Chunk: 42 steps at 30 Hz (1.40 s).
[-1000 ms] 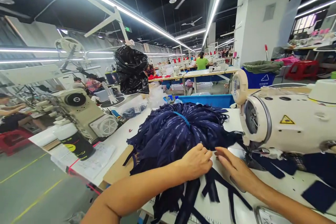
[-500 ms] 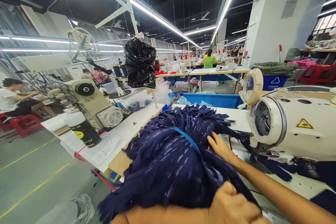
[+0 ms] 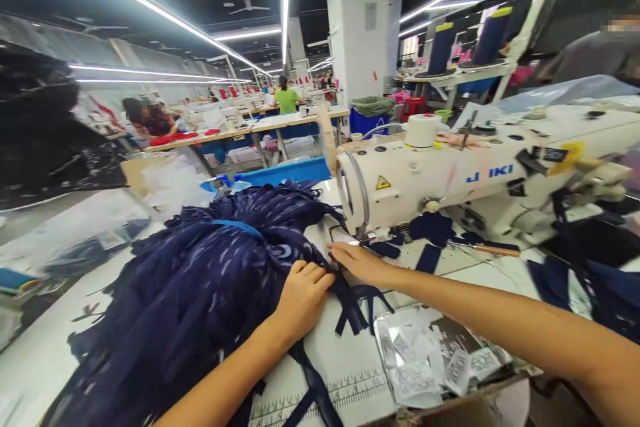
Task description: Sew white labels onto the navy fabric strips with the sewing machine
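Set in a long sewing hall under strip lights, at a white worktable (image 3: 363, 353). Curls the left hand (image 3: 305, 297) loosely against the right side of a bundle of navy strips (image 3: 210, 287); cannot tell whether gripping a strip beneath the fingers. Holds the right hand (image 3: 363, 263) palm down, fingers mostly extended, just beside the bundle and below the needle end of the sewing machine (image 3: 415, 190); shows no clear grip. Cinched with a blue band (image 3: 237, 225), probably to stop so many strips scattering, and heaped to the machine's left, likely for easy reach. Placed near the front edge, white labels (image 3: 457, 370) printed in dark letters, too distorted to read surely. Marked beside them with a numbered ruler scale (image 3: 357, 392). Reads "J IKI" in blue on the machine, presumably JUKI, near a yellow warning triangle (image 3: 383, 182).
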Tool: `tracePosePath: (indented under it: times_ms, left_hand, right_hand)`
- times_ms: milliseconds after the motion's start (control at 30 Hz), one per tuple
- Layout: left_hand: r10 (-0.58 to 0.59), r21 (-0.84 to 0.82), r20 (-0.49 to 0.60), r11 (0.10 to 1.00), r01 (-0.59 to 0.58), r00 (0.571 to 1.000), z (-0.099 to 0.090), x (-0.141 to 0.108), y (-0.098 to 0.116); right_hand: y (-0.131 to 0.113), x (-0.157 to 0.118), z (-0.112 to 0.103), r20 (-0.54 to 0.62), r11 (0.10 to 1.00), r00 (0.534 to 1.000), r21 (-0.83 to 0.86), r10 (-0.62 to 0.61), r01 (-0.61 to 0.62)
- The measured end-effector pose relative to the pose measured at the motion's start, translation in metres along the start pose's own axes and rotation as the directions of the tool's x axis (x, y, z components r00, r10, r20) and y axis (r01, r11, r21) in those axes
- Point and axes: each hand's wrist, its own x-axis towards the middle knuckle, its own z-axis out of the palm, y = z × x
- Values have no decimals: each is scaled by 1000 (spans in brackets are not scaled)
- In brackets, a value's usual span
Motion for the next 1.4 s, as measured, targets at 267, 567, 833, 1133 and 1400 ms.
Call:
tracePosePath:
  times_ms: [267, 567, 833, 1133, 1400]
  left_hand:
    - [-64, -464, 296, 863, 202, 953, -28, -6, 36]
    - [13, 9, 271, 1000, -16, 962, -6, 21, 47]
    - [63, 137, 37, 988, -67, 997, -16, 55, 54]
    - [-379, -578, 113, 727, 371, 919, 48, 70, 56]
    - [-478, -736, 179, 515, 439, 860, 47, 54, 44]
  right_hand:
    - [9, -99, -80, 59, 937, 994, -333, -89, 104]
    - [38, -137, -132, 33, 825, 992, -553, -122, 120]
    - [23, -158, -132, 234, 754, 957, -593, -173, 282]
    - [4, -171, -122, 342, 792, 939, -564, -33, 233]
    - [-4, -159, -107, 560, 825, 826, -497, 68, 269]
